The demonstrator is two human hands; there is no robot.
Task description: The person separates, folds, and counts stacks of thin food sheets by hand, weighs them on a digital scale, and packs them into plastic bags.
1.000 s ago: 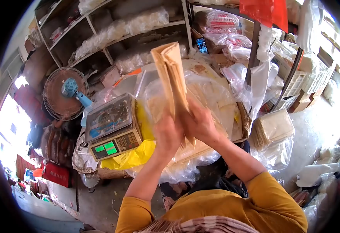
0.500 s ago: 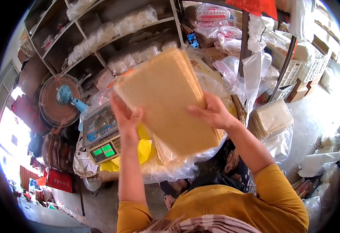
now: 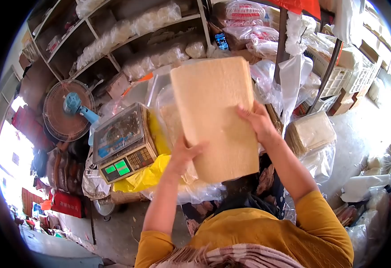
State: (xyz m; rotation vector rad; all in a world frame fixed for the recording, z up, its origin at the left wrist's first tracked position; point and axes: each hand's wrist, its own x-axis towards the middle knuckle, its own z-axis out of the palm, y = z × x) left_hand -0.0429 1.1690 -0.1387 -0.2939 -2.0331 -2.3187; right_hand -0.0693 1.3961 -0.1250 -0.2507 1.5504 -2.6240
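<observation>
Behind stack, L hand pt. hidden.

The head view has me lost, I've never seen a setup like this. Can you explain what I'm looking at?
There's no robot here. All the pictures come from one camera worn on a person's head, looking forward and down, so the arms reach away from you.

The left hand and right hand hold a stack of thin, light brown sheets between them, one at each side. I can't tell what the sheets are made of.

Behind and to the left is a scale with lit green displays, next to yellow plastic. Clear plastic covers part of the work surface. Farther left stands a fan.
</observation>
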